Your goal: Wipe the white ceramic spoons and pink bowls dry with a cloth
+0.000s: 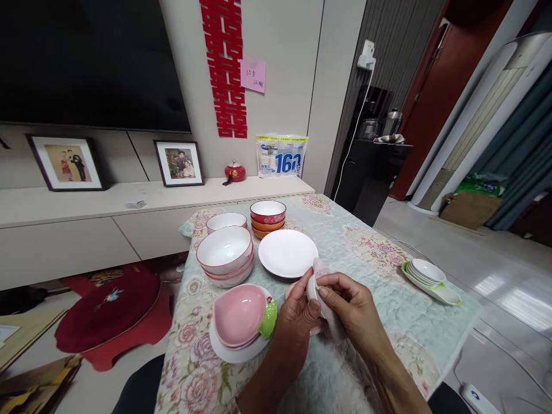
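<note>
My left hand grips a small white dish, its rim between thumb and fingers. Pinched in my right hand is a thin whitish cloth, pressed against the dish and hanging below it. Under both hands a pink piece of tableware shows only in part. Just left of my left hand lies a pink peach-shaped dish with a green leaf, resting on a white plate. Beyond my fingers sits a stack of white plates.
Pink-rimmed white bowls and red-and-orange bowls stand stacked toward the back. Small white dishes sit on a leaf-edged tray at the right. A floral cloth covers the table. A red stool stands left.
</note>
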The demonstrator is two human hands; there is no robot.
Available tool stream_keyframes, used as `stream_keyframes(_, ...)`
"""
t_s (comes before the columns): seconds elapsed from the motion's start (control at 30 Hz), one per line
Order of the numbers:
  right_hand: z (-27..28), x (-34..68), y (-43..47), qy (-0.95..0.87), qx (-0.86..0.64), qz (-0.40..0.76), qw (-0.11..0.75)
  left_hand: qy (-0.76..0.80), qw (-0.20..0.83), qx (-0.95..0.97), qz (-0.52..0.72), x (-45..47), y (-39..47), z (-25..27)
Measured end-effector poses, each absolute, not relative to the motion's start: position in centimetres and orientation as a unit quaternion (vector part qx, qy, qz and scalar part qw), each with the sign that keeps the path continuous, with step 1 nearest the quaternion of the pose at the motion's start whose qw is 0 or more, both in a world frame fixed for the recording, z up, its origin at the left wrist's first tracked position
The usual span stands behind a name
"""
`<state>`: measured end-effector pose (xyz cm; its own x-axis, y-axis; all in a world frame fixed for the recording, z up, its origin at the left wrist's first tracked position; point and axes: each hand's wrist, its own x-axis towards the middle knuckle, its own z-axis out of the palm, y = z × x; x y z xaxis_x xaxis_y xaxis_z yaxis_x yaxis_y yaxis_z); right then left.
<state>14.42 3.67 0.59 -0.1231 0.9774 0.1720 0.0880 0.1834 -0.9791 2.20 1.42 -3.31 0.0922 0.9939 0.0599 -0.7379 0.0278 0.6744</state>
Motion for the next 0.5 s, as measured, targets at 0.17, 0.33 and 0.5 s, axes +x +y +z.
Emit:
stream_keyframes(0.17, 1.3, 15.6, 3.6, -0.646, -0.375, 0.515, 0.421, 0.234, 0.686, 0.270, 0.634, 1.8, 1.1, -2.7)
stream_keyframes(0.33, 2.2, 16.3, 4.2, -0.781, -0.317, 0.394, 0.367, 0.190, 0.688, 0.248, 0.655, 1.6, 1.2, -2.2)
stream_keyframes(0.5, 1.8, 16.1, 4.1, -0.824, -0.341, 0.301, 0.339, 0.168, 0.693, 0.225, 0.664, 1.7, 1.7, -2.3)
